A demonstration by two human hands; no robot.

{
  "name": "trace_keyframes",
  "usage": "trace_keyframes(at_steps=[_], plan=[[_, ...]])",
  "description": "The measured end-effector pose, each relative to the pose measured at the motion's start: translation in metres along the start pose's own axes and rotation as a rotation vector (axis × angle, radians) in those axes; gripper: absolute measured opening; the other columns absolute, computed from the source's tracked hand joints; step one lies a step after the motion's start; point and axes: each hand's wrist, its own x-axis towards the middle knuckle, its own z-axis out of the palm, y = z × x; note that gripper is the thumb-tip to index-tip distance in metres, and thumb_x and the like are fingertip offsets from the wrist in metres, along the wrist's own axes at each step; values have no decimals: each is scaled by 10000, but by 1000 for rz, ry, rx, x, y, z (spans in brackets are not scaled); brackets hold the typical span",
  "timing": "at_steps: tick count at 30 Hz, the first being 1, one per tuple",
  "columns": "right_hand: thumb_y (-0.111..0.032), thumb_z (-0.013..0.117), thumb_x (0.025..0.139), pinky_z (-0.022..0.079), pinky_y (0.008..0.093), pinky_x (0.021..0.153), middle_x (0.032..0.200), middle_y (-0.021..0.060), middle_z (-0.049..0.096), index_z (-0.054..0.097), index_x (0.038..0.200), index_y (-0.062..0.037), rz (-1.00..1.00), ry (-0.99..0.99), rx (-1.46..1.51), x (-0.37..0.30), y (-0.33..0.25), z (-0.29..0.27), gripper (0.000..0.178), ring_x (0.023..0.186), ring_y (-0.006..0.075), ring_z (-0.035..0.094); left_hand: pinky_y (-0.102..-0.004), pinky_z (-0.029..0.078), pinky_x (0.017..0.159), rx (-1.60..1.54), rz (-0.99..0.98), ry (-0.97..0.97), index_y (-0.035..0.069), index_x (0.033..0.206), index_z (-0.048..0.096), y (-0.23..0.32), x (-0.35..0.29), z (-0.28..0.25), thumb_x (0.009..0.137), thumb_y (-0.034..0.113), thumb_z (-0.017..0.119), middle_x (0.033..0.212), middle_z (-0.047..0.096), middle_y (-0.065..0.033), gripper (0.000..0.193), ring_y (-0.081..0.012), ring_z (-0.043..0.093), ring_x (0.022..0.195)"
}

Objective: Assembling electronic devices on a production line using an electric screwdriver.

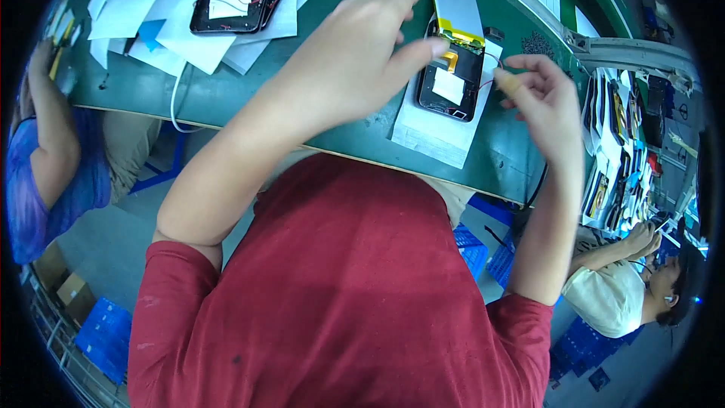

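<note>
An opened black handheld device [472,68] lies on a white sheet [432,137] on the green table. A white pad sits inside it, next to an orange ribbon cable [451,58]. At its far end are a green circuit strip with yellow tape [461,32] and a flat silver-grey panel [456,1]. My left hand [370,49] is open to the left, fingers stretched, its thumb tip over the device's left edge; contact is unclear. To the right, my right hand [542,98] pinches a thin red wire [487,83] that runs from the device's side.
Another opened device [234,0] lies on papers at the left, near a white cable [175,98]. A small black block [494,32] and a heap of tiny dark parts [538,44] lie beyond my right hand. Co-workers sit at both sides; stacked papers [615,151] stand right.
</note>
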Motion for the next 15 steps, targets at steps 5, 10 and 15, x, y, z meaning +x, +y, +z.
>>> trace_keyframes(at_steps=[5,10,15], plan=[[-19,671,938,485,222,578,796,52,713,683,1064,45,-119,213,230,-7,23,39,142,640,58,614,-388,542,805,362,-119,-316,-71,1106,649,27,82,-6,856,310,819,1053,653,-235,487,-316,670,928],[-30,693,920,485,247,574,748,38,692,685,1107,-2,-194,327,272,-8,35,55,190,586,60,599,-344,560,881,423,-18,-314,-36,1205,689,-8,102,9,717,587,886,1094,689,-217,815,-309,703,947],[-43,715,904,500,276,580,759,44,691,653,1067,-36,-292,383,295,-11,41,59,174,591,116,622,-254,498,632,-188,-160,-404,-13,962,668,2,123,-1,823,88,858,791,659,-16,256,-101,611,723]])
